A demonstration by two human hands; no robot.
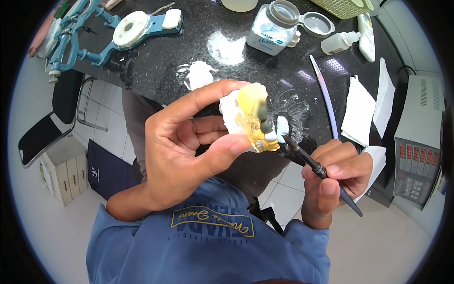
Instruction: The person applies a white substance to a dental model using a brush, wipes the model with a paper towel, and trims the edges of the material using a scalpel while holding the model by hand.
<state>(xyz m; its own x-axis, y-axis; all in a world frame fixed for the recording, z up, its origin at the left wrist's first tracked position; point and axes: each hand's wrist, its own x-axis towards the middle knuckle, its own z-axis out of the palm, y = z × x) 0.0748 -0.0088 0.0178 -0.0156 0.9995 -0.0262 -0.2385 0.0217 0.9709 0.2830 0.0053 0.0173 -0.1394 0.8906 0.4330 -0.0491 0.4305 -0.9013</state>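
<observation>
Left hand (177, 154): in the head view, our thumb and fingers clamp the dental model (245, 113) between them.
Dental model: we hold it up near the edge of the black countertop (156, 71).
Right hand (338, 168): our fingertips pinch a fine brush (307, 160), its tip beside the model; we cannot tell whether they touch.
Beyond: we see a blue articulator (156, 35) and an open jar (267, 41).

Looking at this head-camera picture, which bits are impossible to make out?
All in the head view:
The far side of the tooth model: turned away, partly behind the left hand.
Whether the tip of the brush touches the pale blue blob: too small and close to tell.
The rest of the pale green basket and the round container: cut off by the top edge.
</observation>
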